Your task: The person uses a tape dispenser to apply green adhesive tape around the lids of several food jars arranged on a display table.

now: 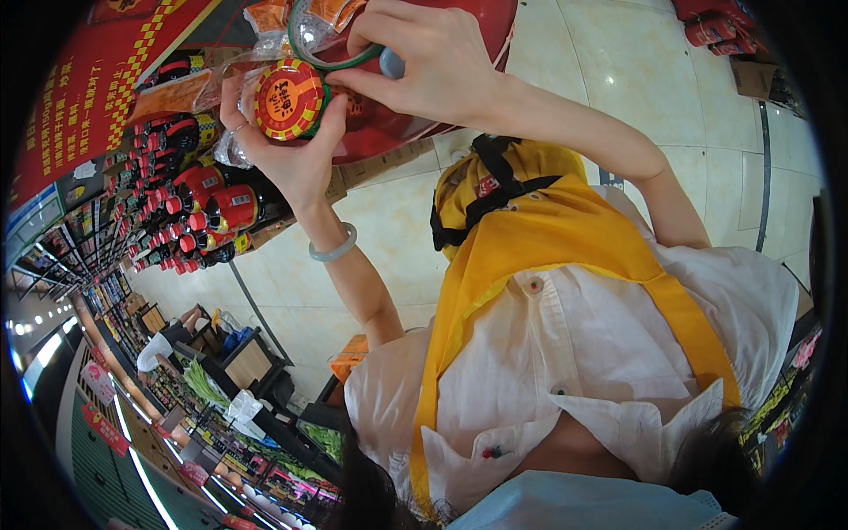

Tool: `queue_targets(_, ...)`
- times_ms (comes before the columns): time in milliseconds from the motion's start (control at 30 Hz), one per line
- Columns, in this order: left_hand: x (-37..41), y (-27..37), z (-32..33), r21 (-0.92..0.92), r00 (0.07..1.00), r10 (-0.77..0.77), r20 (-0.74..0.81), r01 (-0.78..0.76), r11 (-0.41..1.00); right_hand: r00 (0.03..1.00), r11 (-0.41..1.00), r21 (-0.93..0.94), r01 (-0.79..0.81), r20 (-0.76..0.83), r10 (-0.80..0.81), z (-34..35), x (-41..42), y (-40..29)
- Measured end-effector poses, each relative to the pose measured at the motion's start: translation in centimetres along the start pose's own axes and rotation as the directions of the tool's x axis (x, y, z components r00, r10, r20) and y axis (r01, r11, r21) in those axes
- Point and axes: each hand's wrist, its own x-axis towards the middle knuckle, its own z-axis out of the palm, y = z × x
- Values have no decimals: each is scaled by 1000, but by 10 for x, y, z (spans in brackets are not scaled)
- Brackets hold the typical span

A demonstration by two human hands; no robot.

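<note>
My left hand (291,156), with a pale bangle on its wrist, grips a round jar with a red and yellow lid (285,99) bearing writing. Its thumb lies on the green rim and its fingers curl round the far side, against clear plastic wrapping. My right hand (430,63) pinches a ring-shaped roll, seemingly clear tape (363,61), just above the jar. A small blue-grey rounded thing (392,63) shows beside its fingers; what it is, I cannot tell. Orange packets in clear plastic (265,18) lie behind the hands, over a red round surface (477,30).
Dark bottles with red caps and labels (228,209) stand in a dense group at left, below a red printed banner (73,86). A yellow apron (550,232) hangs from my front. A person in a white top (156,351) is far off at lower left, near produce stands.
</note>
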Motion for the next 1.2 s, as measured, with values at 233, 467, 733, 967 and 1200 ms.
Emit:
queue_targets(233,4,-10,-7,125,996,71,48,-76,989,967,955,294,-43,254,-35,-42,16,-5)
queue_targets(467,6,-14,-5,63,997,61,46,-64,996,988,965,253,-66,154,28,-34,11,-8)
queue_targets(733,6,-11,-5,52,995,53,82,-58,997,993,960,265,-95,98,72,-23,17,-9)
queue_targets(967,5,-9,-2,5,994,59,93,-59,998,993,973,211,-88,98,69,-19,18,-13)
queue_targets(1200,3,-13,-3,-89,980,146,132,-135,987,992,995,75,-62,114,53,-6,7,7)
